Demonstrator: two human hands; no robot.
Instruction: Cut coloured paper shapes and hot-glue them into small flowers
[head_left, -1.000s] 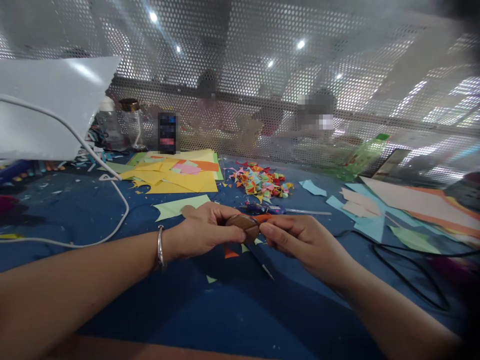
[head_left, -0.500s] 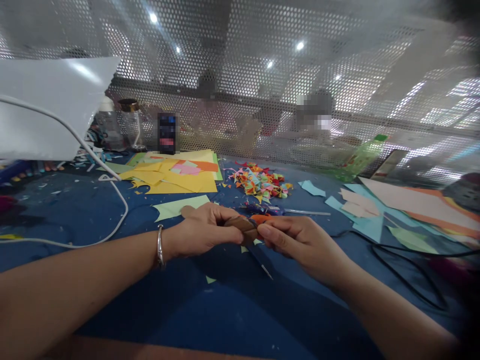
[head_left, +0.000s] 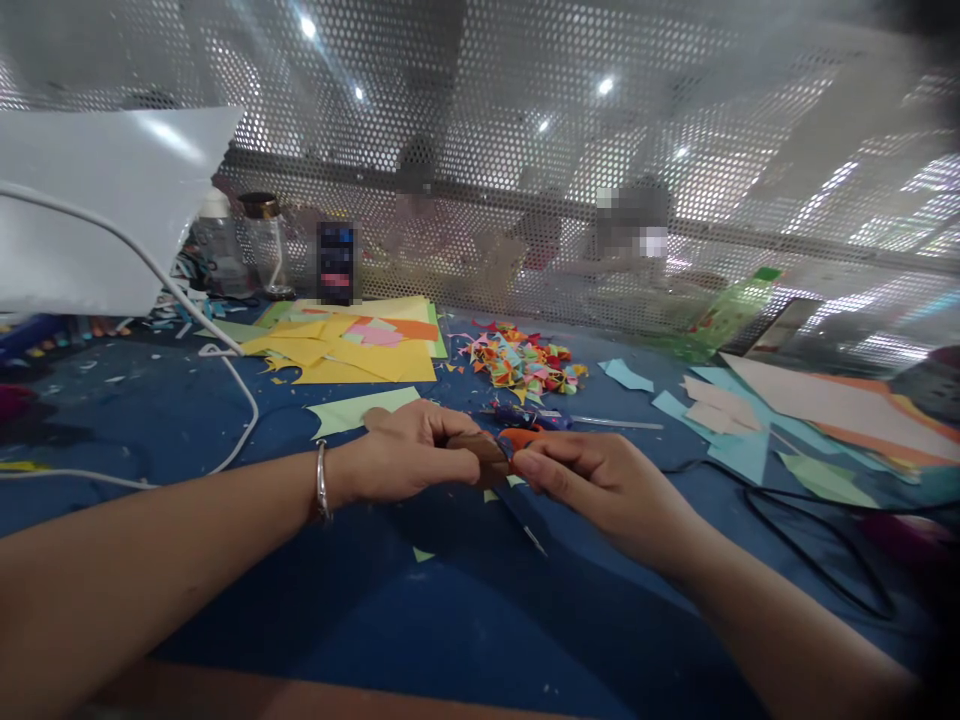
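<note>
In the middle of the head view, my left hand (head_left: 409,455), a silver bangle on its wrist, is closed on a brown piece (head_left: 484,448) that looks like card or leaf-shaped paper. My right hand (head_left: 581,475) pinches at the right end of that piece, where a small orange piece (head_left: 521,437) shows against the fingers. Exactly how the two pieces meet is hidden by my fingertips. Below them a slim dark tool with a metal tip (head_left: 534,540) lies on the blue table. Just behind my hands is a dark blue glue gun (head_left: 529,416) with a clear glue stick (head_left: 619,423).
Yellow paper sheets (head_left: 360,360) and a pile of colourful paper scraps (head_left: 529,360) lie behind. Pale green paper (head_left: 345,412) is at left, blue and pink sheets (head_left: 795,400) at right. A white cable (head_left: 244,390) and black cable (head_left: 787,540) cross the table. A perforated screen (head_left: 510,230) stands behind.
The brown piece has tilted a little in my left hand, and its face shows less. Both hands stay in almost the same place.
</note>
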